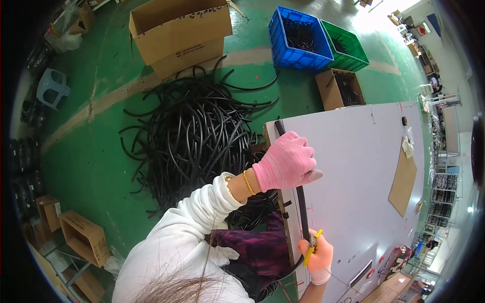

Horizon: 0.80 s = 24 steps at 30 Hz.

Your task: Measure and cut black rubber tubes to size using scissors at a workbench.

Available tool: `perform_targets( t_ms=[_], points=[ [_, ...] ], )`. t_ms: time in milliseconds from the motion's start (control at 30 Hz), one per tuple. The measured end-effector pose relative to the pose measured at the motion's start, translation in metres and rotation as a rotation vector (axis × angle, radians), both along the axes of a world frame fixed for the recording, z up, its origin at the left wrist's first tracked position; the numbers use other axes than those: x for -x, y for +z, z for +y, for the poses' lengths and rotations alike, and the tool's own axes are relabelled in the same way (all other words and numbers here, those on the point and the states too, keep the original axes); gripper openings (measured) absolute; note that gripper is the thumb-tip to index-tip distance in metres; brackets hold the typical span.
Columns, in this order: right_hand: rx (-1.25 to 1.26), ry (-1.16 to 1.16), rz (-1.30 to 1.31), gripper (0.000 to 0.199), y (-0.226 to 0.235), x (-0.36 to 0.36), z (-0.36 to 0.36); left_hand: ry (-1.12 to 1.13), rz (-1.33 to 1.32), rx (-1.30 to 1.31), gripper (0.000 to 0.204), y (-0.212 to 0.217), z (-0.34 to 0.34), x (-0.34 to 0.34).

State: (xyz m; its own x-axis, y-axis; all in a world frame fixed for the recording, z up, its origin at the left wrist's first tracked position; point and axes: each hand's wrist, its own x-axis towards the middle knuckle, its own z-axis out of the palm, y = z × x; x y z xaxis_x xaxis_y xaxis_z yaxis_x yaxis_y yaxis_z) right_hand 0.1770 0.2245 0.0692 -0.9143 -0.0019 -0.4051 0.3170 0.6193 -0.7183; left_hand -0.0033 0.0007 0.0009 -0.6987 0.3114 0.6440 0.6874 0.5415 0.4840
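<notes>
A long black rubber tube [303, 212] lies along the left edge of the white tabletop [353, 177]. My left hand [288, 161], in a pink glove, is closed over its upper part, with tube showing above and below the fist. Lower down, my right hand [319, 258], in an orange-pink glove, grips a small hand tool with yellow handles [308, 256] against the tube. The tool's jaws are mostly hidden, so I cannot tell whether they bite into the tube. Below the right hand, the tube curves off the table edge to the lower left.
A large heap of cut black tubes [192, 131] covers the floor left of the table. Behind stand a big cardboard box [182, 40], a blue crate [303, 59], a green crate [353, 60] and a smaller carton [328, 93]. On the table lies a brown board [403, 182].
</notes>
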Motion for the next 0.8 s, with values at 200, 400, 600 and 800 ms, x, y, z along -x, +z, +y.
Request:
perform_targets(
  t_ms=[200,400,600,800],
  points=[
    [-0.135,0.115,0.018,0.029,-0.0044,0.0020,0.0026,0.010,-0.043,0.016,0.037,-0.0031,-0.0023,0.0025],
    [-0.100,0.057,0.002,0.028,-0.0029,0.0028,-0.0035,0.018,-0.046,0.022,0.037,-0.0051,-0.0019,0.0028],
    [-0.085,0.023,-0.047,0.027,-0.0005,0.0055,-0.0051,0.005,-0.069,0.056,0.035,-0.0064,-0.0032,0.0034],
    [-0.100,0.055,-0.030,0.027,0.0021,0.0071,-0.0054,-0.012,-0.136,0.131,0.032,-0.0028,-0.0043,0.0016]
  ],
)
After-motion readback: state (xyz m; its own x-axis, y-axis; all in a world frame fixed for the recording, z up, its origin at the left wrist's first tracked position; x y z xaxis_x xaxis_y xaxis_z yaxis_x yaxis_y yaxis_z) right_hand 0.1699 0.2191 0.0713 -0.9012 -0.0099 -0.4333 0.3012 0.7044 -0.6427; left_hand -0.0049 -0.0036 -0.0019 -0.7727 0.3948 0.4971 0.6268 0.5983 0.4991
